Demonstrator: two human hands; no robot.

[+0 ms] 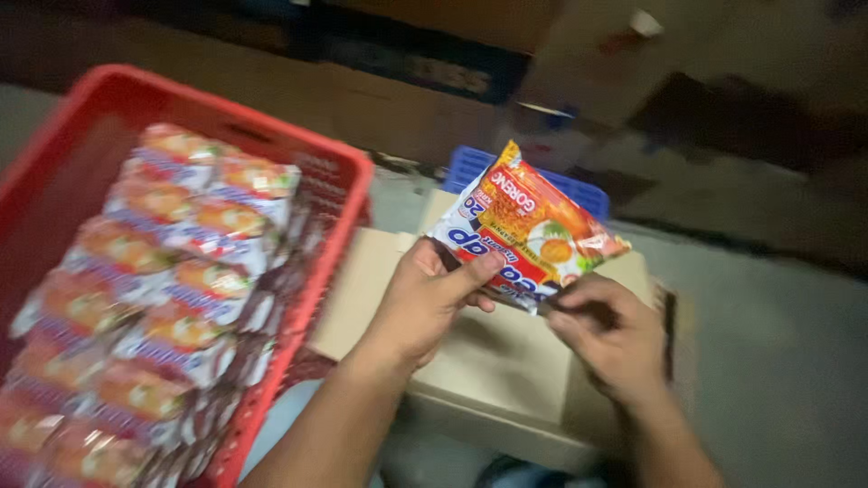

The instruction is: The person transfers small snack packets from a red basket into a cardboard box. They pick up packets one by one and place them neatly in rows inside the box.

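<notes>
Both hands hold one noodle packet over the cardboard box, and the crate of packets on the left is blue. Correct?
Not quite. The head view shows the crate of packets on the left is red, not blue. The rest holds: the left hand and right hand both hold one noodle packet over the cardboard box.

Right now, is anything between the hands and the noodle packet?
No. Both hands already hold it: the left hand grips the noodle packet at its lower left edge and the right hand pinches its lower right corner, above a cardboard box.
</notes>
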